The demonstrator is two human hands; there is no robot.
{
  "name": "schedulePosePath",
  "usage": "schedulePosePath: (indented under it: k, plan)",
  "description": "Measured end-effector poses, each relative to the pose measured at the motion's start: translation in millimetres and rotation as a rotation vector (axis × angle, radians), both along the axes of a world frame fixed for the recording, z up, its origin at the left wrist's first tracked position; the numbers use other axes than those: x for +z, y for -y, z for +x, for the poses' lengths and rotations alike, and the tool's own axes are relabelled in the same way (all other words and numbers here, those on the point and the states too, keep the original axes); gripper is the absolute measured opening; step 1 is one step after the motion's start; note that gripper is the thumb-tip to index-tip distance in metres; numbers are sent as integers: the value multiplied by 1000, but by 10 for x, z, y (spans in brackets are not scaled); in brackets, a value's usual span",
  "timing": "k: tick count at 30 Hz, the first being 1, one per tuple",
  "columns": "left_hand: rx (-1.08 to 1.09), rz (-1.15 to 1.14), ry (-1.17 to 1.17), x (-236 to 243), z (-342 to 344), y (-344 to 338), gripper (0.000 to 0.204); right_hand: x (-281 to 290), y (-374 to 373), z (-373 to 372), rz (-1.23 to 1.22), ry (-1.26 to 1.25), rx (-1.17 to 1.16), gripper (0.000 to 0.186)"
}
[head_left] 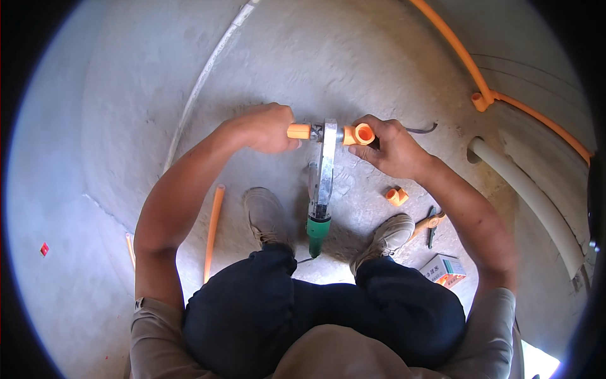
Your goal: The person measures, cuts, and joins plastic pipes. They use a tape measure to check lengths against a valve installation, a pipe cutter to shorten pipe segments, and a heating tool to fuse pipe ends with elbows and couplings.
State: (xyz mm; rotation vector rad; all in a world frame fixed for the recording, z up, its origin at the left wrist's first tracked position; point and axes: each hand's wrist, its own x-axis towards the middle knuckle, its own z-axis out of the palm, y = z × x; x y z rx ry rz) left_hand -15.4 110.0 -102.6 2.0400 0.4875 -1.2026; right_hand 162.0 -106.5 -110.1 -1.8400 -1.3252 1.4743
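A heat welding tool with a metal plate (326, 161) and green handle (318, 230) stands between my feet. My left hand (270, 128) is closed on an orange pipe end (299, 131), which is pressed onto a die at the left of the plate. My right hand (394, 147) grips an orange tee-like fitting (360, 134) on the plate's right die, its open socket facing up. Below my right hand a loose orange fitting (396, 196) lies on the floor.
Pliers (431, 230) and a small carton (442, 270) are by my right shoe (388, 237). A loose orange pipe (213, 234) lies beside my left shoe (265, 218). A white conduit (202, 82), installed orange piping (451, 38) and a thick white pipe (524, 196) surround the workspace.
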Motion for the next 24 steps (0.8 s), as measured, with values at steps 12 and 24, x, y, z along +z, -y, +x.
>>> schedulePosePath:
  k: [12, 24]
  plan:
    - [-10, 152, 95, -76, -74, 121, 24, -59, 44, -97, 1, -28, -95, 29]
    - [18, 223, 133, -117, -136, 174, 18, -27, -5, -117, 118, -44, -127, 29]
